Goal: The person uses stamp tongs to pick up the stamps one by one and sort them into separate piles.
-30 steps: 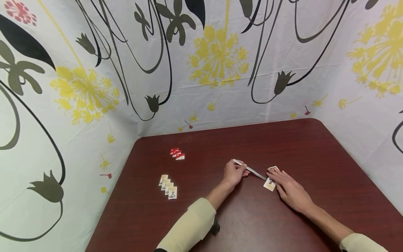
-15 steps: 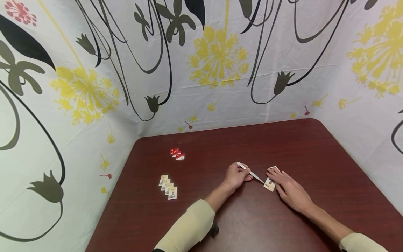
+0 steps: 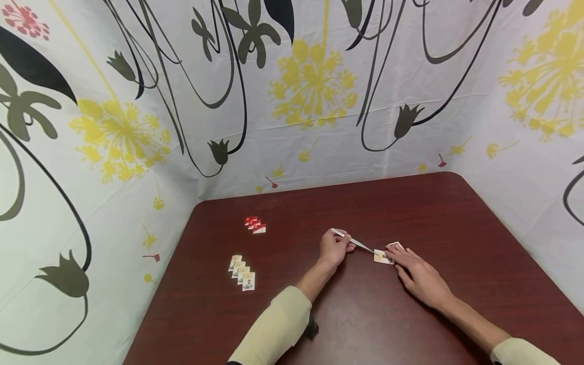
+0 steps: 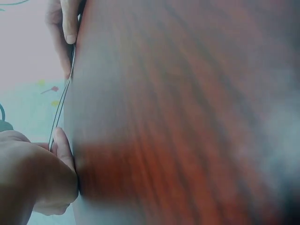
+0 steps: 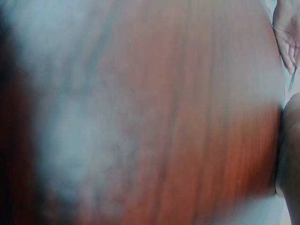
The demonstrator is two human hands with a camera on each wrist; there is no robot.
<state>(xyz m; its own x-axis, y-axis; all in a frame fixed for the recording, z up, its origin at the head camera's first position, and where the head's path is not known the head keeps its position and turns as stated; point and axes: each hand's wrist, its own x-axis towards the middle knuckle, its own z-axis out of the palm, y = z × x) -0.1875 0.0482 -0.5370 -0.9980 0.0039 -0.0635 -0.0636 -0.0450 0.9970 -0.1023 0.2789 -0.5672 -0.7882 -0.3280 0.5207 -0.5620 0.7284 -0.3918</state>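
Note:
My left hand pinches a pair of white tweezers between thumb and fingers. The tips meet the left part of a small cream printed card; whether they grip it is too small to tell. Extended fingers of my right hand rest over the card's right end. Another card pokes out beyond those fingers, partly hidden. In the left wrist view the tweezers reach from the left hand toward the right fingers. The right wrist view catches the tweezers' slim end near the left hand.
Several cream cards lie in an overlapping slanted row on the left of the dark red table. Behind them is a similar row of red-and-white cards. Flower-patterned cloth hangs around the table's back and sides.
The cream card has swung from slanting toward me to pointing left under the right fingers. My left hand and tweezers shifted slightly left and away; the right hand stays nearly still.

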